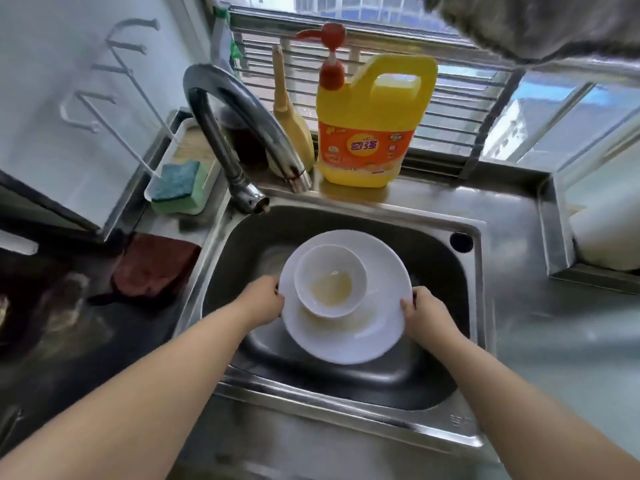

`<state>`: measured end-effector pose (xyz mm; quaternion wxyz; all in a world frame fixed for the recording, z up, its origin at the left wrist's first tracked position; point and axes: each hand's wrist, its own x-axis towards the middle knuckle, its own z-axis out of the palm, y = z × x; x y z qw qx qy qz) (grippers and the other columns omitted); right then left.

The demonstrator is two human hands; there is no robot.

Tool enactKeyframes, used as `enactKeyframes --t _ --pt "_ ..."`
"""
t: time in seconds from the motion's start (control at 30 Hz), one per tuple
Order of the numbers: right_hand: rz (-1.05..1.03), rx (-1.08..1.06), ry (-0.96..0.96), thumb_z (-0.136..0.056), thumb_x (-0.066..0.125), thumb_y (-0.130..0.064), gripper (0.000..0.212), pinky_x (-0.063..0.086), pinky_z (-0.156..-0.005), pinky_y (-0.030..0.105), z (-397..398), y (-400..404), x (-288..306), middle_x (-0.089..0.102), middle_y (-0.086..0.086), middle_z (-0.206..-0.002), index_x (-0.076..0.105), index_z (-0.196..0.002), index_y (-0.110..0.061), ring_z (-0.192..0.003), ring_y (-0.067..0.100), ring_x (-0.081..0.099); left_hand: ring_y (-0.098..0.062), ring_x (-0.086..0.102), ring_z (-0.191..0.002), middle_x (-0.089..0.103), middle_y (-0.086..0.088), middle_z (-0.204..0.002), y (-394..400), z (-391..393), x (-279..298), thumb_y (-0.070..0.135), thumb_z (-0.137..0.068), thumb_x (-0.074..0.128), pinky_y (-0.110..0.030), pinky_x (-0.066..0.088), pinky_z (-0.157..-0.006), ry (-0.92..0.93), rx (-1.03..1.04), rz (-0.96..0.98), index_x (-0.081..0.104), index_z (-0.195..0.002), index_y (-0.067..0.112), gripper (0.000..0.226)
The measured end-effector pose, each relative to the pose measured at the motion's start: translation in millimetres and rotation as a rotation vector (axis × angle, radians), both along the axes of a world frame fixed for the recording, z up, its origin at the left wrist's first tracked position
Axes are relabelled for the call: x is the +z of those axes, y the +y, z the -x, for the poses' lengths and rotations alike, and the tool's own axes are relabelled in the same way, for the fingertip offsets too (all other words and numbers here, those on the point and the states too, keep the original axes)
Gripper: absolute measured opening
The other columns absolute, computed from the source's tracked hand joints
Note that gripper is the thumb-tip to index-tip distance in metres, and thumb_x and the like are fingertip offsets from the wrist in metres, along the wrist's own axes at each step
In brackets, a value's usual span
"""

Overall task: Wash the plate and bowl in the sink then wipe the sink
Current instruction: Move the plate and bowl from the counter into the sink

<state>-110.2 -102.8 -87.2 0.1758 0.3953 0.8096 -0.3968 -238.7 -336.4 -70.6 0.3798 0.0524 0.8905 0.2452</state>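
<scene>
- Stainless steel counter [540, 341] fills the scene, with a steel sink [346, 420] set into it under a barred window [450, 98].
- Nearest the viewer, two bare forearms reach in over the sink's front rim.
- Over the sink basin, the left hand [261, 301] grips the left edge of a white plate [346, 337], fingers curled round the rim.
- On the opposite side of the sink basin, the right hand [424, 315] grips the plate's right edge, thumb on top of the rim.
- A small white bowl [330, 280] sits upright on the plate, toward its far left part; a yellowish film shows in the bowl's bottom and on the plate just beside it.
- Left of the sink, a dark red cloth [156, 265] lies on the counter.
- Just beyond the sink's far left corner, a curved chrome faucet [235, 126] arches up, its spout ending over the back rim.
- Left of the faucet, a green and blue sponge [178, 187] rests in a white tray [162, 168].
- Behind the sink's back rim, a yellow detergent jug [370, 126] with a red pump stands upright against the window sill, a yellow-handled brush [289, 112] leaning just beside it.
- At the sink's far right, a white object [606, 230] sits in a steel-edged recess; what it is cannot be told.
</scene>
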Motion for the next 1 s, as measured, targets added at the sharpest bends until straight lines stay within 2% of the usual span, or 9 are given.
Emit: enactKeyframes --t 0.13,0.2,0.3,0.43,0.53,0.63,0.8,0.9,1.0 --pt "-0.065 0.037 -0.087 -0.097 0.046 -0.024 0.030 0.044 -0.069 0.033 10 -9 -24 0.063 0.014 -0.109 0.047 -0.120 -0.004 -0.082 0.022 0.053 -0.018 0.055 -0.070 0.058 -0.001 -0.069 -1 18 -21 0.008 -0.084 0.053 -0.024 0.042 -0.055 -0.050 -0.021 0.027 0.055 -0.069 0.014 0.016" --pt "-0.087 0.060 -0.139 -0.097 0.046 -0.023 0.028 0.040 -0.068 0.031 14 -13 -38 0.061 0.017 -0.110 0.048 -0.115 -0.001 -0.083 0.026 0.054 -0.021 0.058 -0.080 0.058 -0.001 -0.076 -2 26 -30 0.012 -0.086 0.055 -0.026 0.045 -0.063 -0.060 -0.065 0.064 0.056 -0.074 0.016 0.013" --pt "-0.076 0.040 -0.198 -0.098 0.045 -0.022 0.028 0.038 -0.069 0.029 20 -18 -54 0.059 0.021 -0.116 0.048 -0.113 0.002 -0.098 0.034 0.057 -0.023 0.059 -0.091 0.061 -0.007 -0.094 -3 34 -44 0.016 -0.089 0.054 -0.031 0.048 -0.077 -0.067 -0.132 0.128 0.057 -0.087 0.012 0.005" --pt "-0.078 0.048 -0.250 -0.098 0.044 -0.023 0.029 0.036 -0.069 0.028 23 -21 -67 0.059 0.019 -0.118 0.049 -0.115 0.000 -0.102 0.033 0.057 -0.024 0.058 -0.096 0.060 -0.009 -0.106 -4 39 -64 0.019 -0.089 0.056 -0.032 0.049 -0.082 -0.084 -0.163 0.178 0.058 -0.106 0.009 0.020" --pt "-0.064 0.027 -0.254 -0.098 0.045 -0.022 0.028 0.037 -0.070 0.028 23 -23 -74 0.059 0.019 -0.117 0.049 -0.117 -0.002 -0.102 0.033 0.057 -0.023 0.057 -0.095 0.059 -0.009 -0.111 -3 41 -76 0.020 -0.089 0.056 -0.031 0.048 -0.080 -0.088 -0.151 0.201 0.055 -0.113 0.009 0.027" --pt "-0.055 0.039 -0.275 -0.098 0.045 -0.021 0.030 0.038 -0.071 0.028 24 -26 -78 0.059 0.018 -0.119 0.049 -0.120 -0.003 -0.103 0.033 0.057 -0.022 0.054 -0.092 0.058 -0.009 -0.109 -2 41 -83 0.018 -0.091 0.055 -0.028 0.043 -0.075 -0.086 -0.171 0.229 0.054 -0.114 0.009 0.025" --pt "-0.038 0.019 -0.297 -0.098 0.045 -0.023 0.029 0.039 -0.067 0.028 25 -27 -88 0.059 0.013 -0.115 0.047 -0.121 -0.007 -0.082 0.021 0.050 -0.020 0.052 -0.087 0.057 -0.007 -0.107 -3 43 -97 0.020 -0.089 0.055 -0.028 0.041 -0.071 -0.093 -0.183 0.215 0.052 -0.107 0.012 0.019" --pt "-0.039 0.009 -0.298 -0.098 0.045 -0.023 0.028 0.039 -0.069 0.029 24 -27 -93 0.058 0.013 -0.116 0.046 -0.121 -0.007 -0.085 0.022 0.050 -0.020 0.053 -0.087 0.056 -0.005 -0.102 -3 42 -104 0.020 -0.090 0.053 -0.028 0.041 -0.070 -0.092 -0.180 0.202 0.050 -0.101 0.014 0.013" --pt "-0.031 0.019 -0.313 -0.098 0.046 -0.022 0.027 0.039 -0.070 0.028 24 -26 -96 0.058 0.013 -0.118 0.046 -0.121 -0.007 -0.096 0.027 0.056 -0.025 0.057 -0.095 0.059 -0.008 -0.109 -3 41 -112 0.021 -0.090 0.054 -0.029 0.043 -0.074 -0.087 -0.190 0.197 0.052 -0.106 0.012 0.019"
